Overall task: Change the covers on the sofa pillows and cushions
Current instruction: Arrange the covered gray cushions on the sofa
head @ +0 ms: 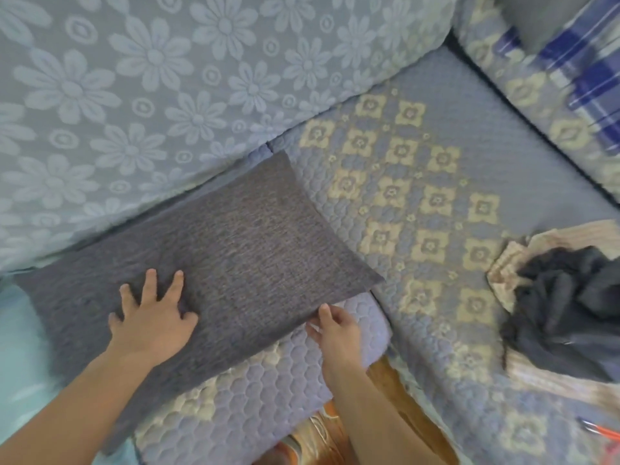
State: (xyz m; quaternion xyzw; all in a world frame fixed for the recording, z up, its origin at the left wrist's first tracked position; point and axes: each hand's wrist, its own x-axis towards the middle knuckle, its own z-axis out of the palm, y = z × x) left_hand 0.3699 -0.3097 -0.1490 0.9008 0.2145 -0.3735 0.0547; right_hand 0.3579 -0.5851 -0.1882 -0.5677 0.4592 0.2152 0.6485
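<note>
A dark grey textured cushion cover (235, 250) lies flat across the quilted blue seat cushion (261, 391) at the sofa's front left. My left hand (154, 317) presses on the cover with fingers spread. At the cover's near right edge, my right hand (335, 330) holds the fabric with the thumb on top and the fingers under the hem. Behind the cover stands a back cushion in a pale blue flower-patterned cover (167, 78).
A quilted blue and beige sofa seat (436, 196) stretches to the right. On its right edge lies a heap of dark grey cloth (563, 313) on a beige fabric (503, 263). A blue plaid cloth (577, 68) rests on the far right cushion.
</note>
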